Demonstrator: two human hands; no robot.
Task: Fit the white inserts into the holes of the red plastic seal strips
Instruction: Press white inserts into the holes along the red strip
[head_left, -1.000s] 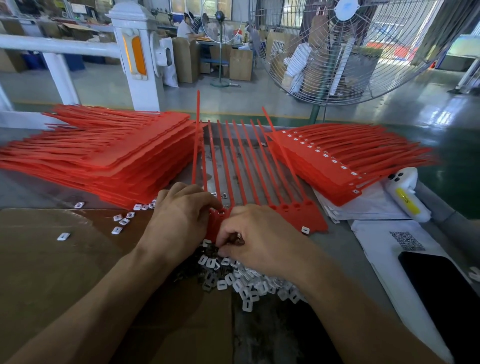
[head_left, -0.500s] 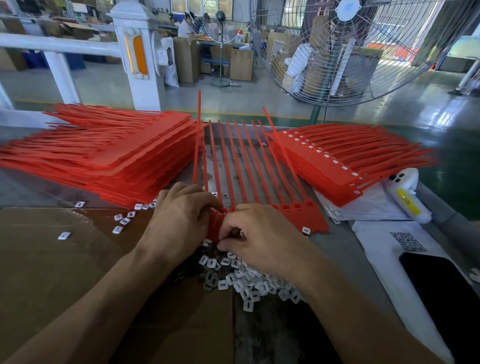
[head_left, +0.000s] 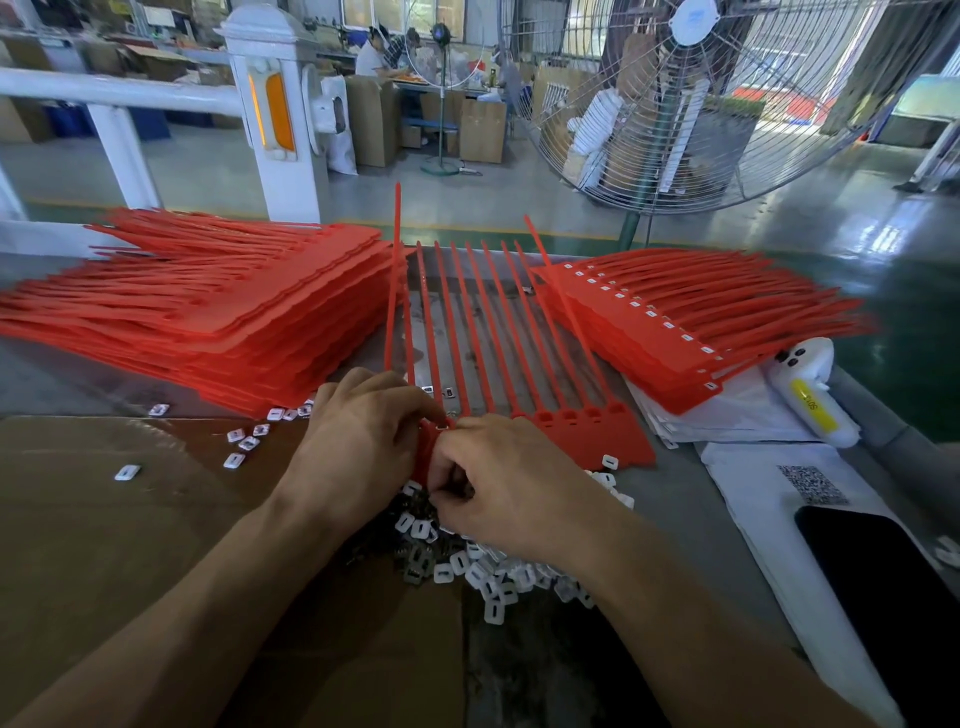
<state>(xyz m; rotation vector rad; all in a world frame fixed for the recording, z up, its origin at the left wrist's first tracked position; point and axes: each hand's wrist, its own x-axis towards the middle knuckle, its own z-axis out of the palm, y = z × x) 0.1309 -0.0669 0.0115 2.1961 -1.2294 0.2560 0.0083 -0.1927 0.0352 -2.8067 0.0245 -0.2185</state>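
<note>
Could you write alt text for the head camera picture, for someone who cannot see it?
Two bare hands, the left hand and right hand, work together at the head end of a red seal strip sheet on a bench, above a pile of white inserts. Stacks of red strips lie to the left and right; a large fan stands behind.

Strip heads: the left hand (head_left: 358, 441) and right hand (head_left: 498, 488) cover the near-left part of the red seal strip sheet (head_left: 587, 431), so the holes there are unseen.
Right fingertips: curled under, contents hidden.
White inserts (head_left: 478, 571): pile partly hidden beneath the right wrist.
Black phone (head_left: 893, 597): cut off by the right edge.
QR label (head_left: 813, 486): too blurred to read.
</note>
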